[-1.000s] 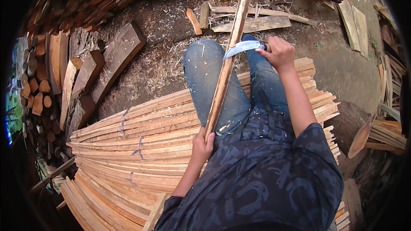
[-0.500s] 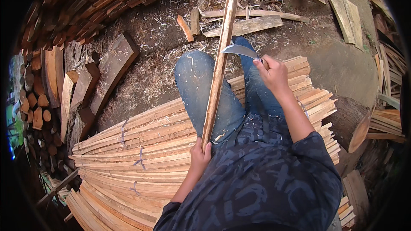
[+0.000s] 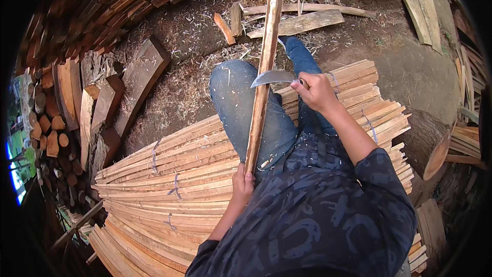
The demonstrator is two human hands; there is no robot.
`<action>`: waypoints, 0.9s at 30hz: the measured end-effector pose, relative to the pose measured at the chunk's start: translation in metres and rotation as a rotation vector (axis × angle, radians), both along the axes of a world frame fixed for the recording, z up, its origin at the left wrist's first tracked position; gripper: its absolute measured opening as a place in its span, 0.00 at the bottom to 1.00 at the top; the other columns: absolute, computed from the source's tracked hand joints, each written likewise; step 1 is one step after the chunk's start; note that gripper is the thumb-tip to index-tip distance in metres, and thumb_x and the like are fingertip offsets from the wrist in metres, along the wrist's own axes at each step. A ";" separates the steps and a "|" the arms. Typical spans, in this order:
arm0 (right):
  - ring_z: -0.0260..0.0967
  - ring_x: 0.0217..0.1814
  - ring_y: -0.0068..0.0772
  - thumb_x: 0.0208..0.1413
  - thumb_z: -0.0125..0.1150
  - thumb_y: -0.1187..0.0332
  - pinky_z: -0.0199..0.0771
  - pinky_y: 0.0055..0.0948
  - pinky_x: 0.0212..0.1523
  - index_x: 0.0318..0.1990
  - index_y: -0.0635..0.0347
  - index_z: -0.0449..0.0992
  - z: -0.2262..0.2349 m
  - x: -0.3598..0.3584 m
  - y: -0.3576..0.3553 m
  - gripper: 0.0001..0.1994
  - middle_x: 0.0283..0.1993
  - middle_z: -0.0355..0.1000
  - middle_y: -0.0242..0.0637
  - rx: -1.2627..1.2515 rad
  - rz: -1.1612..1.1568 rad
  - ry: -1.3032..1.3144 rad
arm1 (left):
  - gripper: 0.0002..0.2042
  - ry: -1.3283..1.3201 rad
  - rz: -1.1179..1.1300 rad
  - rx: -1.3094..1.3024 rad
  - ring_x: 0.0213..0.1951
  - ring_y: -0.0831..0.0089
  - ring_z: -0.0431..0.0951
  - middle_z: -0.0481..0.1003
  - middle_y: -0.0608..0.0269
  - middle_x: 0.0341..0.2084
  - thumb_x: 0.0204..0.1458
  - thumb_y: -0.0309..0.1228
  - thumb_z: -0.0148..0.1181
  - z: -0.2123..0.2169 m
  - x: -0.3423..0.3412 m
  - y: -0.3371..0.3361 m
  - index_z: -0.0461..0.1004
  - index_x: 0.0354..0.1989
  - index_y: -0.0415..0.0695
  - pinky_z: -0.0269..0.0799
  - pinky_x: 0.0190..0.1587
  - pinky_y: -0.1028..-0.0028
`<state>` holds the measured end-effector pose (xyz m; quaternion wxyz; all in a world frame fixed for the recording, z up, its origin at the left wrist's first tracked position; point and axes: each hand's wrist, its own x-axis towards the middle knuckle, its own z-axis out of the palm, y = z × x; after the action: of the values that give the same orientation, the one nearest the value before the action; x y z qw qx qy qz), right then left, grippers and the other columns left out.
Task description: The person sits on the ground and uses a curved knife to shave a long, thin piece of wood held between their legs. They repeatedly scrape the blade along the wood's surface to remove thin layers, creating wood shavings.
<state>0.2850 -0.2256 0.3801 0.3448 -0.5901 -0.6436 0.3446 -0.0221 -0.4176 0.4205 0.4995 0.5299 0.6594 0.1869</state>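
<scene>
Left hand [image 3: 242,183]: I see it clenched on the lower end of the wooden stick [image 3: 262,72].
Right hand [image 3: 313,92]: grasping the curved knife [image 3: 274,77], blade against the stick.

I sit outdoors in daylight on bare brown dirt ground [image 3: 410,72] littered with pale wood shavings [image 3: 179,87]. Bundles of thin pale wooden slats [image 3: 169,195] spread beneath me. Stacked reddish-brown cut timber blocks [image 3: 102,5] rise on my left, above short round logs [image 3: 46,138]; loose flat offcut planks [image 3: 297,23] lie ahead.
</scene>
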 end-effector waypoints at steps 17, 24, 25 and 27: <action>0.69 0.17 0.47 0.50 0.61 0.43 0.68 0.40 0.19 0.15 0.59 0.68 0.031 0.012 -0.026 0.28 0.13 0.66 0.42 0.145 0.085 -0.390 | 0.16 -0.236 0.157 -0.222 0.19 0.83 0.65 0.67 0.68 0.18 0.62 0.39 0.45 0.003 -0.001 0.002 0.71 0.33 0.37 0.61 0.22 0.80; 0.67 0.15 0.44 0.48 0.62 0.40 0.67 0.38 0.18 0.14 0.57 0.68 0.019 -0.006 -0.043 0.29 0.11 0.65 0.38 0.169 0.035 -0.392 | 0.21 -0.204 0.122 -0.247 0.17 0.82 0.65 0.66 0.68 0.15 0.64 0.43 0.40 0.004 -0.004 0.008 0.71 0.32 0.37 0.61 0.20 0.79; 0.67 0.14 0.44 0.48 0.62 0.40 0.67 0.37 0.17 0.14 0.57 0.68 0.017 -0.006 -0.043 0.29 0.11 0.64 0.37 0.175 0.017 -0.407 | 0.21 -0.185 0.110 -0.231 0.16 0.82 0.66 0.66 0.68 0.15 0.64 0.43 0.40 0.004 -0.003 0.008 0.71 0.32 0.37 0.61 0.20 0.79; 0.67 0.14 0.42 0.47 0.61 0.38 0.66 0.36 0.16 0.13 0.56 0.67 0.015 -0.007 -0.040 0.30 0.11 0.64 0.37 0.225 -0.002 -0.451 | 0.21 -0.146 0.085 -0.199 0.16 0.81 0.66 0.67 0.67 0.15 0.64 0.43 0.40 0.005 -0.002 0.008 0.72 0.32 0.37 0.62 0.20 0.79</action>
<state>0.2784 -0.2656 0.3956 0.2564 -0.6105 -0.7379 0.1302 -0.0240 -0.4101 0.4252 0.5880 0.4340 0.6585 0.1796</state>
